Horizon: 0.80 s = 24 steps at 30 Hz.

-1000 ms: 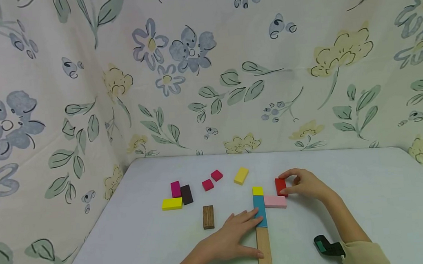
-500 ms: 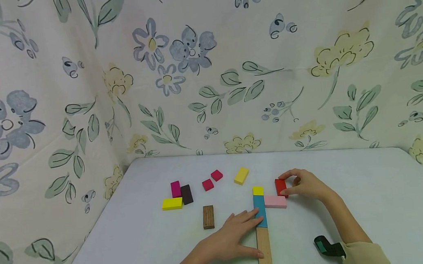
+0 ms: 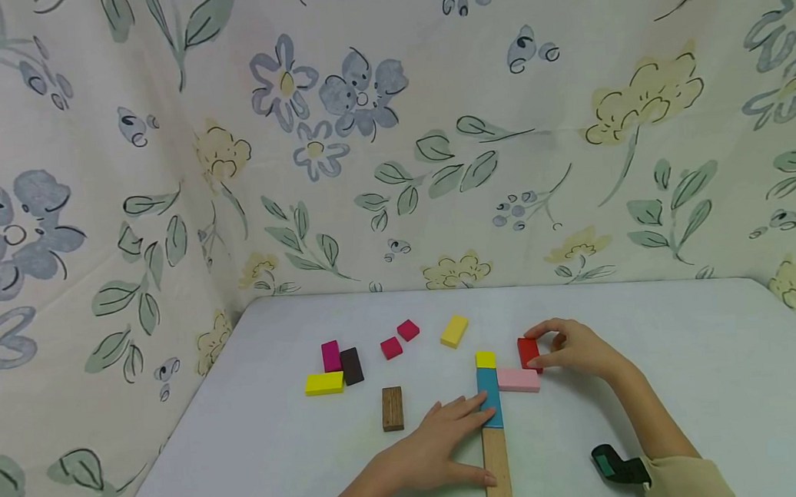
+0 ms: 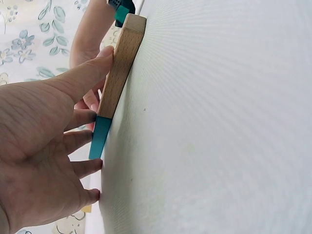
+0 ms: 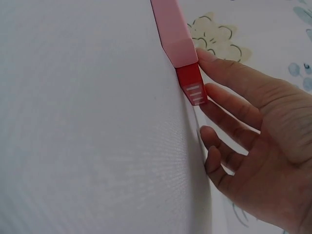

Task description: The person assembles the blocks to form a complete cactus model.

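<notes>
A column of blocks lies on the table in the head view: a yellow block (image 3: pixel 485 359) at the far end, then a blue block (image 3: pixel 488 383) and a long wooden block (image 3: pixel 497 457). My left hand (image 3: pixel 426 448) rests along its left side with spread fingers on the blue block and the thumb on the wooden one. A pink block (image 3: pixel 518 379) sits crosswise against the blue block's right side. Just beyond it, my right hand (image 3: pixel 574 350) pinches a red block (image 3: pixel 527 352) between thumb and fingers. In the right wrist view the red block (image 5: pixel 189 78) is at the pink block's end.
To the left lie a brown wooden block (image 3: pixel 391 409), a dark block (image 3: pixel 352 366), a magenta block (image 3: pixel 331 356) and a yellow block (image 3: pixel 323 384). Two small red cubes (image 3: pixel 391 347) and another yellow block (image 3: pixel 454 331) are farther back. A floral curtain (image 3: pixel 389 126) borders the table.
The red block has shifted very slightly nearer, toward the pink block, under my right hand. My left hand and the other blocks stay where they were.
</notes>
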Available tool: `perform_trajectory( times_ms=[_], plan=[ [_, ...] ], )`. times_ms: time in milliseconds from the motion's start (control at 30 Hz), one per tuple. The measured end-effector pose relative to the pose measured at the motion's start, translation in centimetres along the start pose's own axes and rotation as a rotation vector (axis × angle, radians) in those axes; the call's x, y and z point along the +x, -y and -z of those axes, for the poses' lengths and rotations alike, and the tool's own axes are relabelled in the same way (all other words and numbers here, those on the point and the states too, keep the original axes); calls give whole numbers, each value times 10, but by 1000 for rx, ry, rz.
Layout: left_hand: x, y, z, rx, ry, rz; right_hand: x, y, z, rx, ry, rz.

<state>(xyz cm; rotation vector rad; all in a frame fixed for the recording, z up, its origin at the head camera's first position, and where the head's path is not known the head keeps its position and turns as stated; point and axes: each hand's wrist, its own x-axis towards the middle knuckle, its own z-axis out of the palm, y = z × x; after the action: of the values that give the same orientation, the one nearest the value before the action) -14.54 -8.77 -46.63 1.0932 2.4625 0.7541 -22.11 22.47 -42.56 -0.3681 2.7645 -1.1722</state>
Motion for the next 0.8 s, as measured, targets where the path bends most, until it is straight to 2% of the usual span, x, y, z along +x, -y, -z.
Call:
perform_trajectory(
  times_ms=[500, 800],
  plan=[
    [-1, -3, 3, -4, 11, 12, 0, 0, 0, 14, 2, -3],
    [-8, -28, 20, -10, 47, 72, -1, 0, 0, 21, 9, -11]
  ],
)
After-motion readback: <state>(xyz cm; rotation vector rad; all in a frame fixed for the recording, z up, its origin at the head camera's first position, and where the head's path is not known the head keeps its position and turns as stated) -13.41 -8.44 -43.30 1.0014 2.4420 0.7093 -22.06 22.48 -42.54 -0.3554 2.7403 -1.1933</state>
